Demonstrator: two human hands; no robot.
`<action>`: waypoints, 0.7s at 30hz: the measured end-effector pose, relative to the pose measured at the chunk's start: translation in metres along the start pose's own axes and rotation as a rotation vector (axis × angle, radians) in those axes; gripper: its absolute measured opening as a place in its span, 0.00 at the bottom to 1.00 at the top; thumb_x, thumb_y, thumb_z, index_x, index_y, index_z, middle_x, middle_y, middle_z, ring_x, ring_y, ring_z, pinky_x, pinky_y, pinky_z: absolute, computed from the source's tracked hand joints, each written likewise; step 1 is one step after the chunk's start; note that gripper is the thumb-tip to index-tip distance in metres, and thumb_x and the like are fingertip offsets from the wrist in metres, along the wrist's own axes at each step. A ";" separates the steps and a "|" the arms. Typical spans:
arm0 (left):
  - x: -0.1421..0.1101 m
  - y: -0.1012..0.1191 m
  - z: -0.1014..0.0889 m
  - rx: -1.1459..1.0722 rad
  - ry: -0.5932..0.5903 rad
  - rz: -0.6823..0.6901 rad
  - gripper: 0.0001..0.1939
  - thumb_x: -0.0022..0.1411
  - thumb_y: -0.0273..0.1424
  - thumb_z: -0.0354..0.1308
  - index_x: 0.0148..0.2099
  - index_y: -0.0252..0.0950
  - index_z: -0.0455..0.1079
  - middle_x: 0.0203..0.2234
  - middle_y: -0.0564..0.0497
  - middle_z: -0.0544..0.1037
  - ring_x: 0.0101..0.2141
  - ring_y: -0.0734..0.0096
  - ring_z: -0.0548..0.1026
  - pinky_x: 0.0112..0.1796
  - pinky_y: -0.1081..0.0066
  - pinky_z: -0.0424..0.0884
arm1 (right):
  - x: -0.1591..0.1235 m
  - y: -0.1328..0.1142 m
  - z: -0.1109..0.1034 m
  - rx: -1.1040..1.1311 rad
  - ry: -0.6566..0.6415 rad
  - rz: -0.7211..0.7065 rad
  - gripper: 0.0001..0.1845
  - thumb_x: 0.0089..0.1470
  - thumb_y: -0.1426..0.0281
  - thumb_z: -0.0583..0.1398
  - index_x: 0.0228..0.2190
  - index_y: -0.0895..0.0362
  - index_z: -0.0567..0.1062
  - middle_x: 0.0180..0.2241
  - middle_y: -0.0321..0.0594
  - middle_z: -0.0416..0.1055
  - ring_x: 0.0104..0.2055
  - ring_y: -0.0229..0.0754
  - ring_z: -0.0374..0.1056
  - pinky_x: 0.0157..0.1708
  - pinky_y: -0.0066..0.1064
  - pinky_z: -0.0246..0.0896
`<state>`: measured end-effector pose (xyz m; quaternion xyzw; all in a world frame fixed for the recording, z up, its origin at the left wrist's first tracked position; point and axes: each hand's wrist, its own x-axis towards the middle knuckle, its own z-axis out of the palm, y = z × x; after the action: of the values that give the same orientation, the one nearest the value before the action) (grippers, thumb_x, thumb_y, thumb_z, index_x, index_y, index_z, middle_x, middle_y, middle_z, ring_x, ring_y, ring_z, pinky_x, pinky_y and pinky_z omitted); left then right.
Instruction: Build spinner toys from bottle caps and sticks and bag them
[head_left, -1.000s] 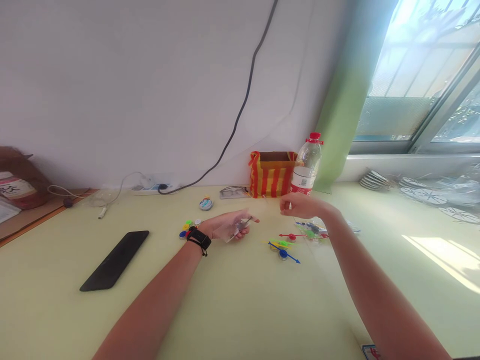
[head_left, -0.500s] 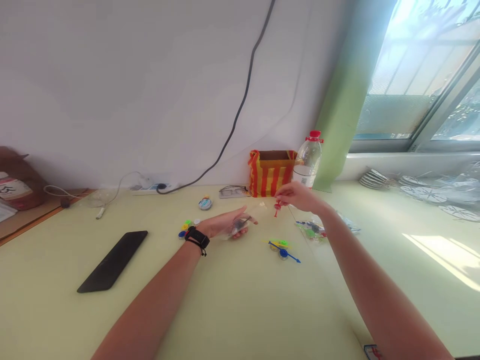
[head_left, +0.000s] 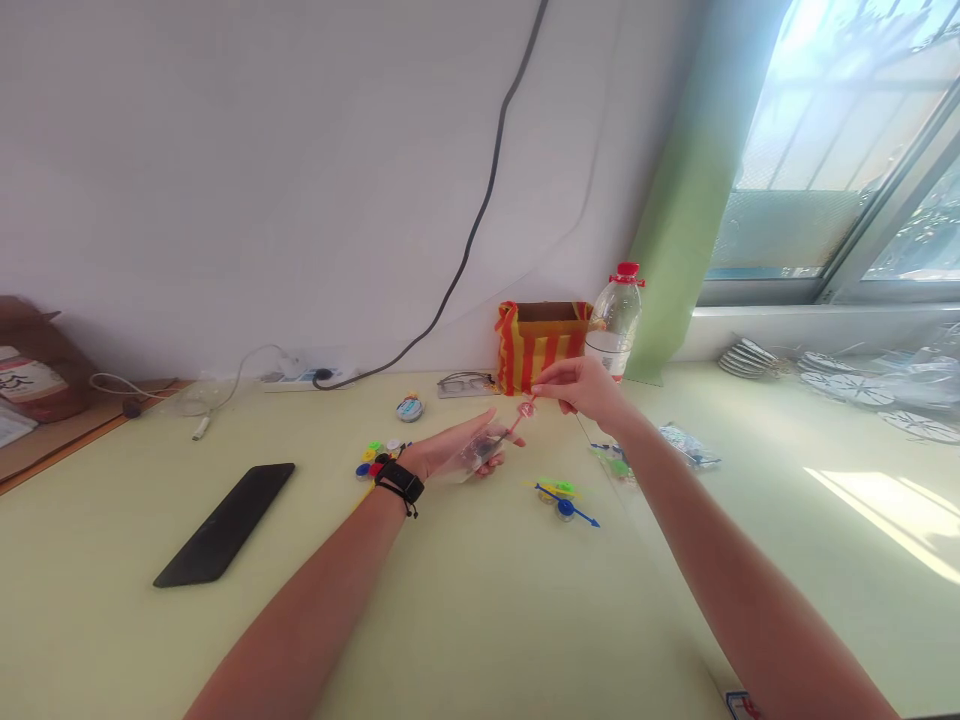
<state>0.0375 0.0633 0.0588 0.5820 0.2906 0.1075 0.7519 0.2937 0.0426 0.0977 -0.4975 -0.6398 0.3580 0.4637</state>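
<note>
My left hand (head_left: 472, 445) holds a small clear plastic bag (head_left: 466, 458) with something dark inside it. Between the fingertips of my right hand (head_left: 581, 388) is a red arrow spinner (head_left: 526, 409), its lower end at the mouth of the bag. Whether the tip is inside the bag I cannot tell. On the table just below lie a blue arrow spinner (head_left: 565, 509) and yellow and green ones (head_left: 561, 489). Beside my left wrist are several small coloured plastic pieces (head_left: 367, 462), partly hidden by the wristband.
Filled clear packets (head_left: 686, 445) lie beyond my right forearm. At the wall stand a striped bag (head_left: 517, 350) and a large bottle (head_left: 613, 325), near eyeglasses (head_left: 466, 384) and a round tin (head_left: 410, 407). A black phone-like slab (head_left: 225, 525) lies left; stacked patterned discs (head_left: 746, 355) sit right.
My right hand has moved left with the red arrow spinner, bringing it from above the table to the bag's mouth. My left hand stays nearly in place, the bag tilted slightly more upward.
</note>
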 end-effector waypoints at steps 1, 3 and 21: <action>0.001 0.000 0.002 -0.016 0.004 0.016 0.39 0.68 0.62 0.42 0.53 0.33 0.73 0.28 0.51 0.66 0.28 0.70 0.62 0.30 0.69 0.60 | -0.001 -0.001 0.005 0.008 -0.018 0.010 0.19 0.43 0.56 0.74 0.30 0.57 0.82 0.29 0.41 0.79 0.19 0.33 0.61 0.17 0.29 0.57; 0.004 0.000 0.005 -0.027 0.017 0.051 0.38 0.69 0.61 0.42 0.53 0.32 0.72 0.28 0.50 0.66 0.28 0.69 0.62 0.29 0.69 0.60 | -0.004 -0.004 0.013 0.019 -0.068 0.027 0.18 0.45 0.56 0.72 0.32 0.57 0.81 0.29 0.41 0.80 0.18 0.32 0.59 0.16 0.28 0.55; 0.008 -0.008 -0.005 -0.220 -0.053 0.086 0.31 0.69 0.56 0.48 0.53 0.34 0.72 0.34 0.47 0.72 0.29 0.66 0.72 0.32 0.67 0.69 | -0.012 -0.018 -0.002 -0.013 -0.316 -0.147 0.19 0.60 0.55 0.63 0.47 0.53 0.78 0.39 0.41 0.78 0.41 0.42 0.73 0.42 0.36 0.70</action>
<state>0.0391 0.0691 0.0481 0.5106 0.2321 0.1554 0.8132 0.2914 0.0263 0.1121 -0.3899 -0.7415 0.3927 0.3792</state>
